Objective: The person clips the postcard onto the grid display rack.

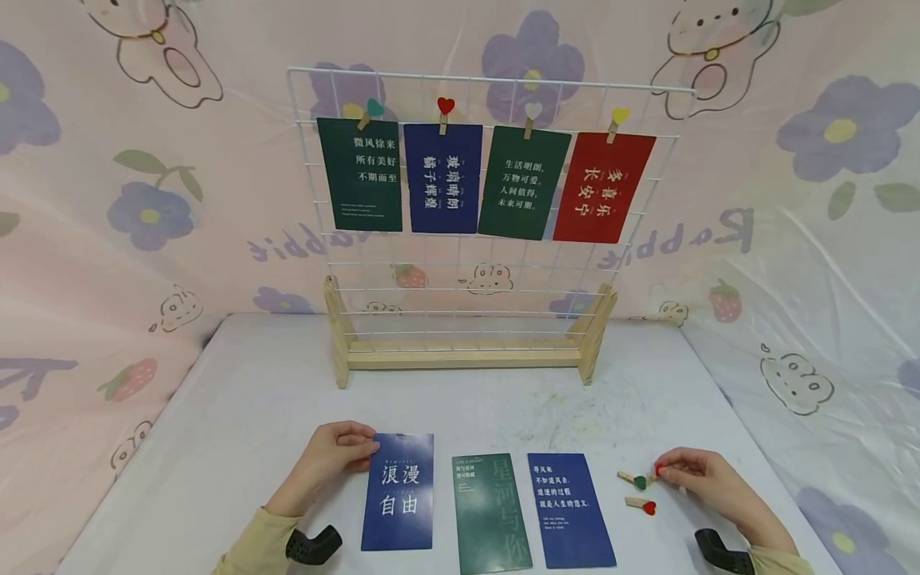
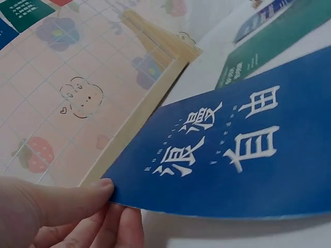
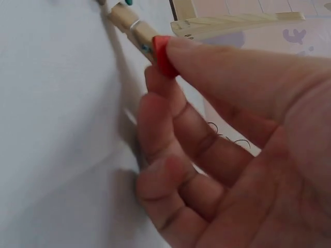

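My left hand (image 1: 336, 454) pinches the upper left corner of a blue card (image 1: 398, 523) with white characters, thumb on top and fingers beneath in the left wrist view. At the right of the table, my right hand (image 1: 700, 475) pinches a small wooden clothespin (image 3: 135, 27) by its red heart end (image 3: 164, 58), between thumb and fingertip. Beside it on the table lie a clothespin with a green heart (image 1: 640, 481) and another with a red heart (image 1: 649, 507). A green card (image 1: 492, 511) and a second blue card (image 1: 572, 539) lie flat between the hands.
Behind the cards stands a white wire grid rack (image 1: 460, 295) on a wooden base (image 1: 463, 358). Clothespins hold several cards along its upper part, among them a red card (image 1: 607, 220). A patterned cloth (image 1: 165, 263) hangs behind the white table (image 1: 266, 375).
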`<state>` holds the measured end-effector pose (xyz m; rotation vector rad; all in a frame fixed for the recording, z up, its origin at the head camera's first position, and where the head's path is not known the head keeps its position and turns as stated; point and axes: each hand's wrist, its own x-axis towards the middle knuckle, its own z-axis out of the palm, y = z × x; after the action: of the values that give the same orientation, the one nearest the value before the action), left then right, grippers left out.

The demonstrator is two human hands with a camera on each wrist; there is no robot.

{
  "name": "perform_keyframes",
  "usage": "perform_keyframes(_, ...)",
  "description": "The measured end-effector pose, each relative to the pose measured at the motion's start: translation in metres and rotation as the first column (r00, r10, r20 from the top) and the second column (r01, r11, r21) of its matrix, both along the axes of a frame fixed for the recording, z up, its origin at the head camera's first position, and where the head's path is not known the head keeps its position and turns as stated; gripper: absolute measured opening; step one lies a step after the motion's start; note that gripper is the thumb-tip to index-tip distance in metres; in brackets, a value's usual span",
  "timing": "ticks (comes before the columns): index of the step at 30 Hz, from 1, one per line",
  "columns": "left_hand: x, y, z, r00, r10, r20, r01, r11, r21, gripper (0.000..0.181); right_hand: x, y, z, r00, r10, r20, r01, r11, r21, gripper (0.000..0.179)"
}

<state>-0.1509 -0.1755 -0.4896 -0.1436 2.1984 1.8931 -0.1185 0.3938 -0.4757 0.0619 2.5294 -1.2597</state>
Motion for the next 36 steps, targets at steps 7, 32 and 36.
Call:
perform_keyframes(7, -0.002, 0.002, 0.006, 0.999, 0.045, 0.008, -0.045, 0.997, 0.059, 0.025, -0.007, -0.005, 0.011, 0.998, 0.008, -0.054, -0.007, 1.000, 0.031, 0.028)
perform_keyframes(32, -0.014, 0.003, 0.034, 0.981, 0.181, -0.073, -0.166, 0.970, 0.176, 0.034, -0.065, -0.084, 0.042, 0.903, 0.164, -0.397, -0.220, 0.970, -0.099, 0.020)
perform_keyframes(36, -0.016, 0.005, 0.039, 0.981, 0.179, -0.076, -0.164, 0.972, 0.166, 0.034, -0.074, -0.104, 0.056, 0.894, 0.170, -0.415, -0.237, 0.964, -0.116, 0.022)
